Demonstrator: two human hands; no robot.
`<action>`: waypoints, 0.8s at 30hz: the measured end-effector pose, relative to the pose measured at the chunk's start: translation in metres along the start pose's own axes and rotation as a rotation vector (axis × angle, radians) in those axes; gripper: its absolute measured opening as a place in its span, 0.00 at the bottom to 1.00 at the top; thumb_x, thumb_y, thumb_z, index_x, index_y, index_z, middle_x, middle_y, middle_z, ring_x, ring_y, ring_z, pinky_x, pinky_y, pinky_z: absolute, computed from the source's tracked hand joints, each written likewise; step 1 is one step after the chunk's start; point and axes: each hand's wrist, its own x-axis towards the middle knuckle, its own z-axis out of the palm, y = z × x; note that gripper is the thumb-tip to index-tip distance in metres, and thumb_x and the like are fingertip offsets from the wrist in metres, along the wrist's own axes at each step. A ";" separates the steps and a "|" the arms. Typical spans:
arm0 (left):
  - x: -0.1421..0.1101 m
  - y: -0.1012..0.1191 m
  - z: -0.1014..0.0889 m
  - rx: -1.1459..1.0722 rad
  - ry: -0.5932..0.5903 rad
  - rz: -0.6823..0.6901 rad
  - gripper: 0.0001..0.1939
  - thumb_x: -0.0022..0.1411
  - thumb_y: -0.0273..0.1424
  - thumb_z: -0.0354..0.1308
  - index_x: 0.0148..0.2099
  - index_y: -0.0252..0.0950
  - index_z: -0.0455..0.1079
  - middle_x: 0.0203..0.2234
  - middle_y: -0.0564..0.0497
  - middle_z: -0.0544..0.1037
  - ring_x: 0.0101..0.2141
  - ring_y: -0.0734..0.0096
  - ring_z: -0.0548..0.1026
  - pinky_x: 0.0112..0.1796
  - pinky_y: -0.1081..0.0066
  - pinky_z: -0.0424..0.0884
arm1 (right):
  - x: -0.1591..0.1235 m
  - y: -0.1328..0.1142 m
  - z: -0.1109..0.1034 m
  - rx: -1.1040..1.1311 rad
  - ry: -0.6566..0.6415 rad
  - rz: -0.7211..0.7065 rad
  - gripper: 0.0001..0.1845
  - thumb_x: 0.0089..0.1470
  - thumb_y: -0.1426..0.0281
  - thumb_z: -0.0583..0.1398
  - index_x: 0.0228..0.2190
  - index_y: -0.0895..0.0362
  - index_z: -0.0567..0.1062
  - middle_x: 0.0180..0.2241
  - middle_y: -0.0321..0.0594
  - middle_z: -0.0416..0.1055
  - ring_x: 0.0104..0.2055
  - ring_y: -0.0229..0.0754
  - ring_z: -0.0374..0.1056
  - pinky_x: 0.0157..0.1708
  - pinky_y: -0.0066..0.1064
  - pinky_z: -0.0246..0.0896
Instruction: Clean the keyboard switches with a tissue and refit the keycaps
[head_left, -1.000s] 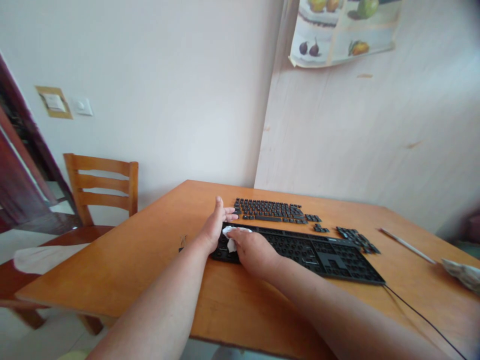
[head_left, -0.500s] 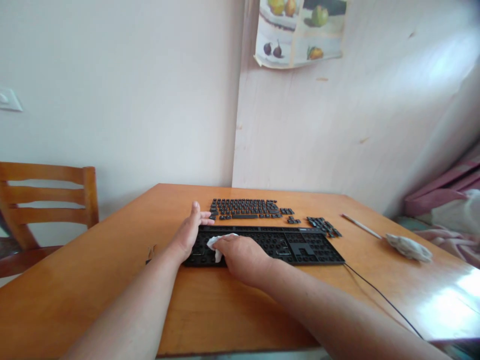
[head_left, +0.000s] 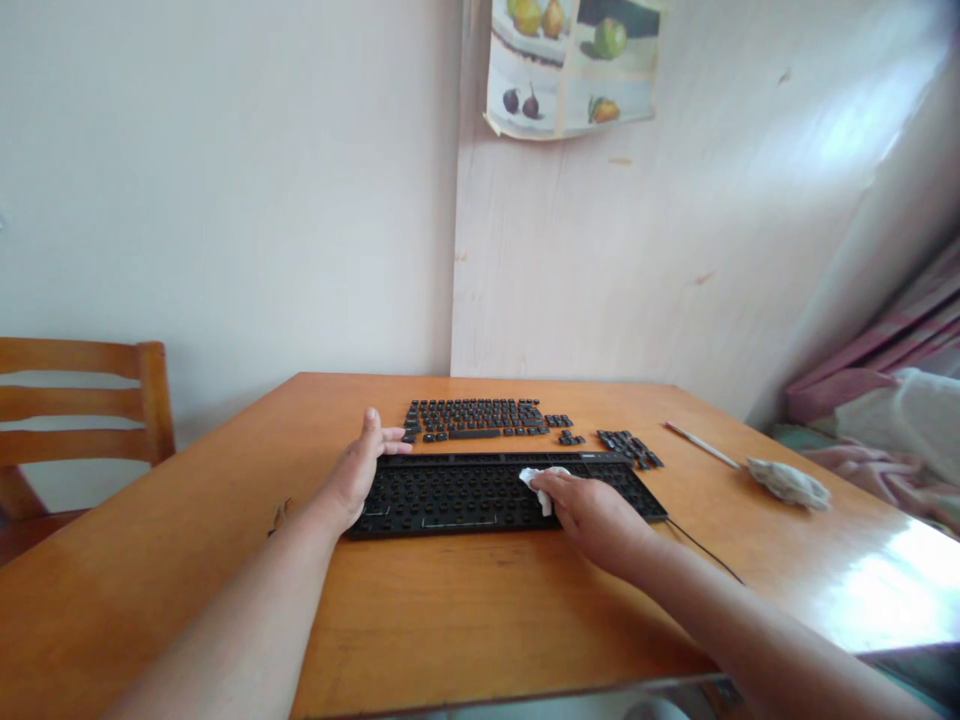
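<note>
A black keyboard base point(head_left: 450, 498), its keycaps off, lies across the table in front of me. My left hand point(head_left: 358, 470) rests at the base's left end, thumb up and fingers stretched out. In my right hand point(head_left: 592, 508) is a crumpled white tissue point(head_left: 538, 486), pressed onto the right-hand half of the base. The palm hides part of the base's right side. Just behind it, loose black keycaps point(head_left: 472, 416) lie in rows in keyboard order, with a further cluster of keycaps point(head_left: 628, 447) to the right.
A pen-like stick point(head_left: 701, 444) and a crumpled greyish cloth or bag point(head_left: 787, 484) lie on the right of the wooden table point(head_left: 465, 620). The keyboard's cable point(head_left: 705, 550) runs off to the right. A wooden chair point(head_left: 82, 410) stands at left, against the wall side.
My right hand has slid the tissue rightward along the base, from its left part to its right half. My left hand keeps its place at the left end. The view has shifted slightly.
</note>
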 end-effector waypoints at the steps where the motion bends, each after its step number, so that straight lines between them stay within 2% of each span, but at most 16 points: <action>1: 0.000 0.000 0.000 -0.003 0.002 -0.001 0.48 0.58 0.66 0.30 0.50 0.34 0.75 0.45 0.40 0.81 0.55 0.47 0.69 0.60 0.50 0.53 | -0.004 0.005 -0.001 0.002 0.013 0.007 0.25 0.58 0.78 0.49 0.53 0.56 0.73 0.50 0.45 0.75 0.52 0.45 0.71 0.51 0.34 0.64; 9: 0.001 -0.002 -0.001 -0.004 -0.007 -0.009 0.49 0.58 0.66 0.29 0.51 0.33 0.74 0.44 0.39 0.81 0.56 0.46 0.68 0.60 0.50 0.52 | -0.018 0.039 -0.011 -0.043 0.042 0.160 0.23 0.59 0.76 0.49 0.52 0.58 0.74 0.46 0.47 0.77 0.49 0.47 0.73 0.49 0.35 0.65; 12: -0.001 0.001 0.001 0.032 0.001 0.003 0.49 0.58 0.66 0.29 0.51 0.34 0.74 0.44 0.40 0.81 0.57 0.46 0.68 0.60 0.51 0.52 | -0.019 0.040 -0.008 -0.026 0.070 0.179 0.23 0.59 0.75 0.49 0.52 0.57 0.74 0.47 0.47 0.77 0.50 0.46 0.73 0.50 0.36 0.65; 16: -0.003 0.002 0.002 -0.011 -0.012 -0.029 0.50 0.58 0.67 0.29 0.52 0.33 0.74 0.46 0.39 0.81 0.53 0.48 0.71 0.57 0.51 0.59 | -0.011 0.016 0.006 0.037 0.080 0.093 0.23 0.60 0.75 0.49 0.52 0.56 0.74 0.49 0.46 0.76 0.50 0.45 0.73 0.50 0.35 0.66; 21: -0.002 -0.002 0.001 -0.004 -0.021 -0.006 0.51 0.57 0.67 0.28 0.53 0.34 0.74 0.47 0.39 0.80 0.53 0.47 0.71 0.56 0.50 0.59 | 0.008 -0.026 0.021 0.099 0.067 -0.001 0.24 0.58 0.78 0.50 0.53 0.55 0.73 0.52 0.45 0.75 0.53 0.44 0.70 0.53 0.36 0.65; 24: -0.005 0.002 0.001 -0.011 -0.020 -0.022 0.51 0.57 0.67 0.29 0.53 0.34 0.74 0.48 0.39 0.80 0.55 0.46 0.70 0.56 0.51 0.59 | 0.019 -0.046 0.024 0.145 0.033 -0.044 0.23 0.59 0.78 0.49 0.53 0.55 0.73 0.49 0.44 0.76 0.51 0.43 0.71 0.52 0.35 0.65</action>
